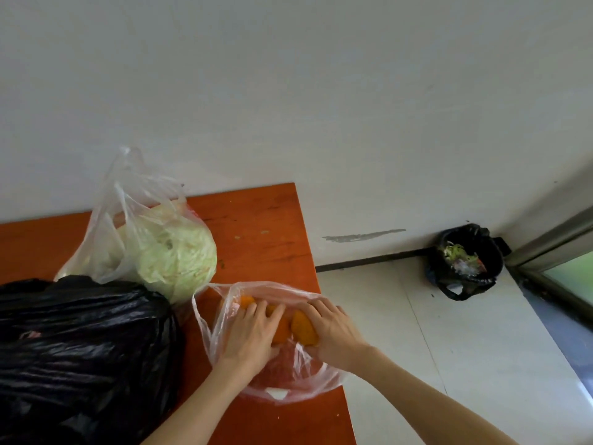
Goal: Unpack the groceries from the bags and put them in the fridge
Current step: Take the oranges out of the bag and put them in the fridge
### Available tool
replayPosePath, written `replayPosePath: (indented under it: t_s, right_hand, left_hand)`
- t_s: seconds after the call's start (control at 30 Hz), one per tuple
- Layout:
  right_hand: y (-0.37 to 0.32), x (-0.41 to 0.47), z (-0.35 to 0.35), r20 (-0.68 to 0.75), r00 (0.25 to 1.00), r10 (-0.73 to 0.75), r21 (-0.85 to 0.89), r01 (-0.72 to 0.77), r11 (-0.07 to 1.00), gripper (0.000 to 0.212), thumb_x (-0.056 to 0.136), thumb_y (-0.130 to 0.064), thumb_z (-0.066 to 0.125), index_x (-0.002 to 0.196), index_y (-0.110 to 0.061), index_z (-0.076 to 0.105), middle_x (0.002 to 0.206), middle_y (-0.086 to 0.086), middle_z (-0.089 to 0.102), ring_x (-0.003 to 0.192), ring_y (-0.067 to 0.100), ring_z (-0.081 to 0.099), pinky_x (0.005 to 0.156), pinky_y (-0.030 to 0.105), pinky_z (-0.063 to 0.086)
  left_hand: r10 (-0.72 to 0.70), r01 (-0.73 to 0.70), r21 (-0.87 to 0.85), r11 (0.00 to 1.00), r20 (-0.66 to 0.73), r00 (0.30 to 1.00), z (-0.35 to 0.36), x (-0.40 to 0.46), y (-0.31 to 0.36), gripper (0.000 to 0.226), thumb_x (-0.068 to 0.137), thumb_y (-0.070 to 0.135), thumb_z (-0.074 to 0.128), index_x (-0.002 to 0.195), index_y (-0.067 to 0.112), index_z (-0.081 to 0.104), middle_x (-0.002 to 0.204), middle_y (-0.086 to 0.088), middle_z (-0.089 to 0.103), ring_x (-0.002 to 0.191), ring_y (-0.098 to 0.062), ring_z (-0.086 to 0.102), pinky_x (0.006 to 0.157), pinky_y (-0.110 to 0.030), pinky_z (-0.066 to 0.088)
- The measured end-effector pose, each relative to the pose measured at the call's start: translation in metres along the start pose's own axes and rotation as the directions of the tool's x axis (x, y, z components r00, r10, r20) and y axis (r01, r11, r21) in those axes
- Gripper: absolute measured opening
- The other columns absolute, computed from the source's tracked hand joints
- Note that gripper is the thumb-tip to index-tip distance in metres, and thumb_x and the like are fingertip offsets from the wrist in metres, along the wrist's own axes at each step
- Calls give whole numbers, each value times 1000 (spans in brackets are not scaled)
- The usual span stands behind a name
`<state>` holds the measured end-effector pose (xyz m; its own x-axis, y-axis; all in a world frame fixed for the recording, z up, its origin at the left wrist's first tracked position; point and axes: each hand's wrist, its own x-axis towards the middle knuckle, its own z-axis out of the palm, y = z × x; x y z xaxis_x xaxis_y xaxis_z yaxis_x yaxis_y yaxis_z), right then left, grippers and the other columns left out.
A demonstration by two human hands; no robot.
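Orange fruits (303, 329) lie in a clear bag (288, 377) on the tabletop (256, 226); left hand (248, 337) and right hand (333, 332) curl their fingers around them, fingertips hidden by plastic.

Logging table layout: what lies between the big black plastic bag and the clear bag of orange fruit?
In the head view, a bare strip of orange table separates the black plastic bag from the clear bag; the pale green cabbage sits just behind.

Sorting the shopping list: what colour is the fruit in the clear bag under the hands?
Orange; the fruit shows best in the head view.
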<state>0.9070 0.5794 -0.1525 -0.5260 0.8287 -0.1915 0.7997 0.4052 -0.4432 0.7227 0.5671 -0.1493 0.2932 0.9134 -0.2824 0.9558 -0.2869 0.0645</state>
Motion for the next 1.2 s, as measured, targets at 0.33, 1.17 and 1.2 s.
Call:
replayPosePath:
  t_s: [0.33, 1.17, 1.2]
  right_hand:
    - [-46, -71, -23, -193, 898, 396, 500, -257, 827, 73, 75, -41, 73, 134, -32, 30, 121, -14, 38, 104, 3, 44, 78, 7, 39]
    - [-225, -495, 113, -101, -215, 971, 995, -9, 101, 63, 78, -38, 71, 130, -19, 40, 123, 6, 49, 107, 24, 54, 90, 42, 53]
    - [-236, -516, 119, -98, -238, 966, 995, 1, 101, 64, 78, -38, 71, 130, -20, 39, 122, 5, 48, 107, 23, 54, 89, 41, 53]
  left_hand:
    - [41, -81, -184, 980, -213, 976, -41, -35, 3, 73, 74, 74, 46, 132, 31, 36, 126, 2, 55, 115, -19, 54, 102, -42, 34]
    - [787, -715, -415, 562, 2, 617, 4, -287, 233, 69, 74, 40, 73, 132, 31, 37, 127, -3, 42, 107, -18, 46, 90, -28, 44]
    - [806, -730, -420, 539, 5, 592, 9, -303, 246, 69, 74, 40, 74, 131, 31, 38, 126, -3, 42, 106, -17, 46, 89, -27, 44]
